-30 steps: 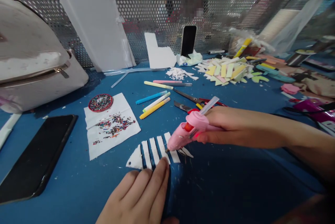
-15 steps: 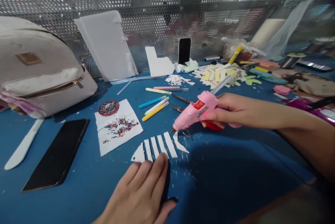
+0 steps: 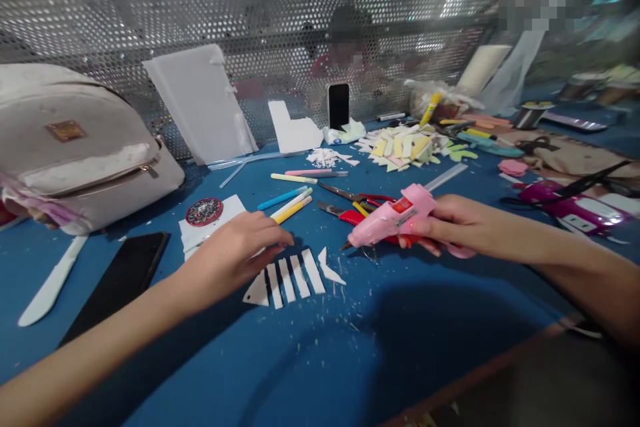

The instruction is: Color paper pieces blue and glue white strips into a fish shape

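Note:
My right hand [image 3: 440, 224] is wrapped round a pink glue gun [image 3: 393, 217], its nozzle pointing left, low over the blue table. White cut pieces [image 3: 300, 276] lie in a row like a fish skeleton: a head with a small hole, several strips and a forked tail [image 3: 330, 268]. Over the head end hovers my left hand [image 3: 245, 244], its fingers bent and close together; whether they hold anything is hidden. Beneath and behind it is a white paper [image 3: 230, 207] with a red-rimmed round piece [image 3: 204, 212] covered in dark specks.
Scissors [image 3: 340, 192] and markers [image 3: 285, 197] lie behind the pieces. A black phone [image 3: 115, 280], a white knife [image 3: 53, 284] and a backpack [image 3: 90, 154] are at left. Cut scraps [image 3: 400, 146] are piled at the back; a purple tool [image 3: 570, 204] lies at right.
My left hand has lifted off the white strips and moved up and left, over the paper. The glue gun has moved slightly right, away from the tail piece. The view has shifted a little.

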Motion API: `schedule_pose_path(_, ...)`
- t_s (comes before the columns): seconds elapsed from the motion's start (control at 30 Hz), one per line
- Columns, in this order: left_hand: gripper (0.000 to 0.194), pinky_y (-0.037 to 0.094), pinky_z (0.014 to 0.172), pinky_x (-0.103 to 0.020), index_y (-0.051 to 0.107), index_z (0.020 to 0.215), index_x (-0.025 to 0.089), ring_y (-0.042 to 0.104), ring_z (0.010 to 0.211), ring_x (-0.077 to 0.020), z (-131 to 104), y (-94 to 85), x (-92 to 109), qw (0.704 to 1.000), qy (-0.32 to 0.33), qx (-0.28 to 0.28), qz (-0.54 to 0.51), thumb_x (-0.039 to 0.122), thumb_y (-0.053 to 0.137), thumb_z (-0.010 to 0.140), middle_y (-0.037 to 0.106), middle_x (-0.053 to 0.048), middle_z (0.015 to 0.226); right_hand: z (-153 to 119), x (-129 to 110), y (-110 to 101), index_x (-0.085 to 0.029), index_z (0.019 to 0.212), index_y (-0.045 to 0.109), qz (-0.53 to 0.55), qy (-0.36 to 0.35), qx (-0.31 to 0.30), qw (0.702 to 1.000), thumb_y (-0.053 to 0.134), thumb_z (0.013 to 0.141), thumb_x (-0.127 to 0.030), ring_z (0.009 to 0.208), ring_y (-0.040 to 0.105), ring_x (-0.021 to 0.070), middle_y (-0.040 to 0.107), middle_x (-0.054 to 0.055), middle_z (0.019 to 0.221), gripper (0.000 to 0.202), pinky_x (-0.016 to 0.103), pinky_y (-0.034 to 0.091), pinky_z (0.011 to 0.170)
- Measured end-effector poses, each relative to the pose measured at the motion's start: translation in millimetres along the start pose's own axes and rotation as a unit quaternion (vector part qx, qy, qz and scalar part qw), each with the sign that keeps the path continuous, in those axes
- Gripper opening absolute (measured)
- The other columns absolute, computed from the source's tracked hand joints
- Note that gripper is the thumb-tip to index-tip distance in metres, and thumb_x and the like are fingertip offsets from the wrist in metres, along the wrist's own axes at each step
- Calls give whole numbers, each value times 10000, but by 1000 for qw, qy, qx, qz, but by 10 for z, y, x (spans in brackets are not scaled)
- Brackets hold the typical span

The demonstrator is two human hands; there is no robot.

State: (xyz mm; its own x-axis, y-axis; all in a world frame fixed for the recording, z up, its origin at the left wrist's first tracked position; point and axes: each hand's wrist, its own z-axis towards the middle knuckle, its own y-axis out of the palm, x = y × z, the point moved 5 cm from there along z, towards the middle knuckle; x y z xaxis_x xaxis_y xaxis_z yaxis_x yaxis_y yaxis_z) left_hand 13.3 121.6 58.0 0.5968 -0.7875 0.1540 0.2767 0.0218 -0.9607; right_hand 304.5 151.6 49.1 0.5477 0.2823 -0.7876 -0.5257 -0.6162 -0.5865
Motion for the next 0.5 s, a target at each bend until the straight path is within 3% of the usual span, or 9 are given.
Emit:
schedule_pose_path(0.2, 144, 503, 880, -374, 628, 1065, 163, 629, 971, -170, 422, 164, -79, 992, 35, -45, -111, 183, 515, 980, 661, -29, 1027, -66, -1, 76, -132, 877, 662, -1, 17, -2, 1000, 476, 969, -476, 513, 477, 81, 546, 8, 663, 402, 185, 375, 464)
schedule_pose_path(0.5, 177, 540, 849, -388, 635, 1039, 154, 644, 941, -175, 611, 385, -247, 969, 83, -102, -210, 302, 578, 961, 656, -45, 1036, -21, 223, 102, -149, 819, 661, 28, 44, -21, 998, 493, 925, -571, 522, 465, 94, 543, 13, 647, 466, 178, 341, 418)
